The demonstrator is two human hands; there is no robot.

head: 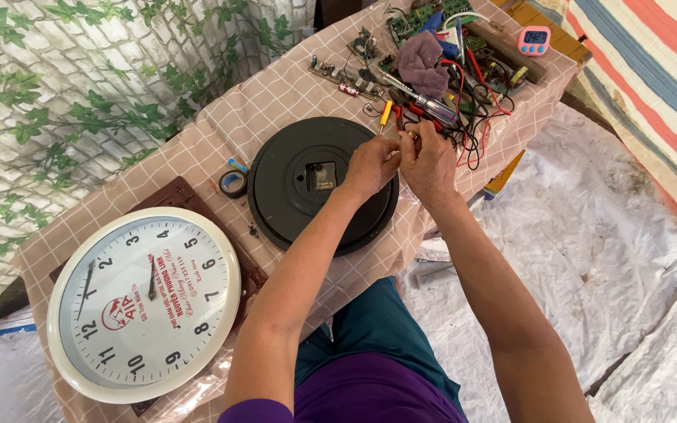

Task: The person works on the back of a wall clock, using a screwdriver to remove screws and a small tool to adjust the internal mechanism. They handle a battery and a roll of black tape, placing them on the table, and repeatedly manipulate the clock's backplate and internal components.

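A round black clock back (307, 184) lies face down on the checked tablecloth, its small movement box (321, 175) in the middle. My left hand (371, 164) and my right hand (428, 157) meet just above its right rim, fingertips pinched together on a small part too tiny to identify. A yellow-handled tool (385, 113) lies just beyond my fingers.
A white wall clock (144, 304) rests on a brown frame (178, 196) at the near left. A tape roll (233, 183) sits beside the black disc. Circuit boards (346, 78), red wires (472, 86), a purple cloth (423, 64), a screwdriver (425, 100) and a pink timer (533, 40) crowd the far end.
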